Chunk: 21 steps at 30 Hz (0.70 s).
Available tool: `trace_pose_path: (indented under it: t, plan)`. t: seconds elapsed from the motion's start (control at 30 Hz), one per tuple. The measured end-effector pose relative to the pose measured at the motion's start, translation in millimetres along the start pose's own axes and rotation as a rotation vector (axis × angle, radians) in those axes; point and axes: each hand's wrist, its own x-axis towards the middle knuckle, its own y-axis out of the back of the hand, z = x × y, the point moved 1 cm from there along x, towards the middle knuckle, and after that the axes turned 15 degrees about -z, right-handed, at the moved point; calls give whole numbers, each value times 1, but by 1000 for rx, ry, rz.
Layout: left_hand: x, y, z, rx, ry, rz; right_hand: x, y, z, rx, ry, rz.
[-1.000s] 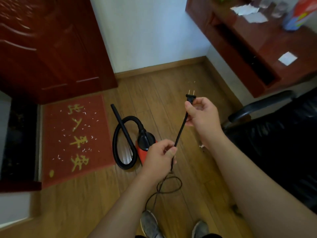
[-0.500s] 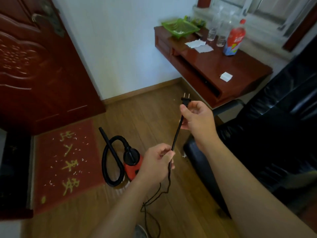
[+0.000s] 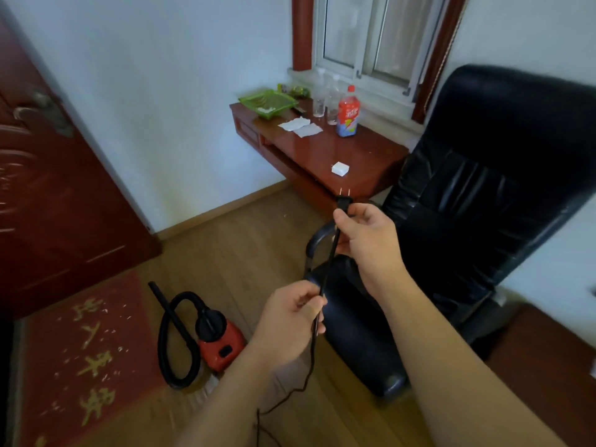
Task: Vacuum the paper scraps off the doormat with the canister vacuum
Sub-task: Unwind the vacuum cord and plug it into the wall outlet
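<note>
Head view: the right hand pinches the black two-pin power plug just below its prongs, which point upward. The left hand is closed around the thin black power cord lower down, so a short run of cord is drawn straight between the two hands. Below the left hand the cord drops slack toward the wooden floor and leaves the frame at the bottom. The small red canister vacuum, with its looped black hose, stands on the floor just beside the right edge of the red doormat with gold characters. White paper scraps lie scattered across that mat. A black leather office chair stands close on the right, its armrest directly behind the cord. No wall socket is visible. Assessment: the step in hand is connecting power, and no cleaning has begun. Hazards: the slack cord could tangle underfoot or catch the chair armrest on the way to a socket. A hard pull could tip the light canister or drag it off station. Fingers held so near the prongs risk contact at insertion.
</note>
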Motion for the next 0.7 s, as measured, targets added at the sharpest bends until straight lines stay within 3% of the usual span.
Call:
trace_pose_path:
  t: [0.33,0.7]
  plan:
    - [-3,-27,44,78,-78,-191,-49,42,-47,29,62,137]
    - [-25,-38,57,209,-245,-495,-132,45,-67,72,97,456]
